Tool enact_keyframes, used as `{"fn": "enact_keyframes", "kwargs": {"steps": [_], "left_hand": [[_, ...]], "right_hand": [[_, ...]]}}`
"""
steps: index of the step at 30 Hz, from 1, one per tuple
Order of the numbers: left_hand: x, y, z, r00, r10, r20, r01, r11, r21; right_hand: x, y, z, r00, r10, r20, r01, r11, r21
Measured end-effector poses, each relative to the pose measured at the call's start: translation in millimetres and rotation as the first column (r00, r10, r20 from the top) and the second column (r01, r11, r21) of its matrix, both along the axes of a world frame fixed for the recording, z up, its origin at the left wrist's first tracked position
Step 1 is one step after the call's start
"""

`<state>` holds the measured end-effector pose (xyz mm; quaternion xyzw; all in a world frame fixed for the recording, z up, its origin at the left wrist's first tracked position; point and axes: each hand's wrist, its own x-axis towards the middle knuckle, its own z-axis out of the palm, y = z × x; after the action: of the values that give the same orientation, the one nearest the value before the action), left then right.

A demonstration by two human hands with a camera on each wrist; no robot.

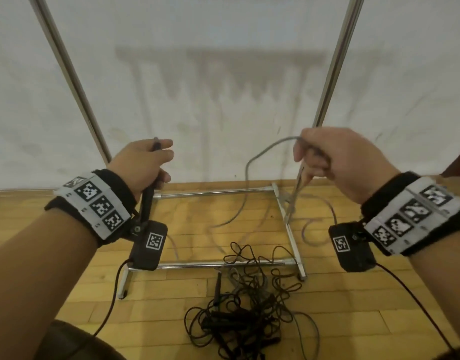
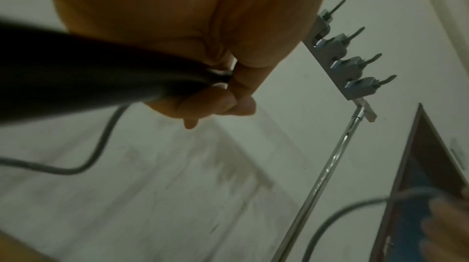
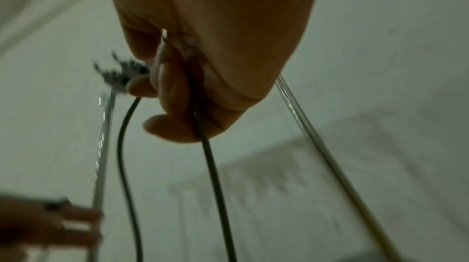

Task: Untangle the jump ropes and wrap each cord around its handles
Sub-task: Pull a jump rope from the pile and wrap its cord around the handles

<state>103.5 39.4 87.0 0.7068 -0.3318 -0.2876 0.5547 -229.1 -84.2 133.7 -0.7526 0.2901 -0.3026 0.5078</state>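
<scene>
Both raised fists: left hand [image 1: 143,162] grips handle [image 1: 147,201], right hand [image 1: 335,162] cord [image 1: 265,152].

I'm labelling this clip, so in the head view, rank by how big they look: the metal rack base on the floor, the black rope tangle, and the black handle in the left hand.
1. Metal rack base.
2. Black rope tangle, not much smaller.
3. Black handle, though nearness to the camera enlarges it.

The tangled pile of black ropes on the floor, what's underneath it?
Under the black rope pile lies the wooden floor, and the pile's far edge crosses the metal rack's near base bar. At least one black handle sits in it; the floor directly beneath is covered.
</scene>
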Motion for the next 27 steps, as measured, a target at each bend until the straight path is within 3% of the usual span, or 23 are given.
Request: {"fn": "enact_keyframes", "kwargs": {"steps": [2, 4, 6, 8, 12, 15, 19, 23, 25, 27], "left_hand": [[-10, -1, 0, 0.995, -0.1, -0.01, 0.1, 0.994, -0.046], [-26, 0, 0, 0.974, -0.224, -0.046, 0.217, 0.969, -0.116], [-44, 3, 1, 0.935, -0.353, -0.046, 0.343, 0.927, -0.15], [-63, 5, 2, 0.877, -0.48, -0.016, 0.475, 0.872, -0.12], [-87, 7, 2, 0.758, -0.646, 0.088, 0.644, 0.763, 0.054], [-94, 4, -2, 0.719, -0.69, 0.081, 0.688, 0.724, 0.059], [-81, -3, 5, 0.847, -0.523, 0.092, 0.531, 0.84, -0.115], [-42, -5, 25, 0.956, -0.264, -0.131, 0.194, 0.898, -0.395], [-24, -1, 32, 0.97, -0.146, -0.195, 0.049, 0.901, -0.43], [-12, 3, 34, 0.974, -0.048, -0.223, -0.056, 0.897, -0.439]], "right_hand": [[4, 10, 11, 0.994, 0.01, 0.109, -0.018, 0.998, 0.066], [11, 18, 1, 0.998, -0.007, -0.059, 0.007, 1.0, 0.002], [20, 27, -14, 0.957, 0.021, -0.289, -0.029, 0.999, -0.022], [29, 36, -23, 0.929, 0.082, -0.36, -0.078, 0.997, 0.025], [40, 46, -18, 0.947, 0.093, -0.306, -0.116, 0.992, -0.057], [40, 49, -13, 0.975, 0.074, -0.21, -0.096, 0.99, -0.099], [34, 40, -21, 0.977, 0.107, -0.187, -0.119, 0.992, -0.05], [15, 17, -44, 0.915, 0.087, -0.395, -0.136, 0.986, -0.096], [2, 2, -60, 0.877, 0.084, -0.473, -0.145, 0.985, -0.094], [-13, -11, -77, 0.785, 0.014, -0.619, -0.129, 0.982, -0.141]]}}
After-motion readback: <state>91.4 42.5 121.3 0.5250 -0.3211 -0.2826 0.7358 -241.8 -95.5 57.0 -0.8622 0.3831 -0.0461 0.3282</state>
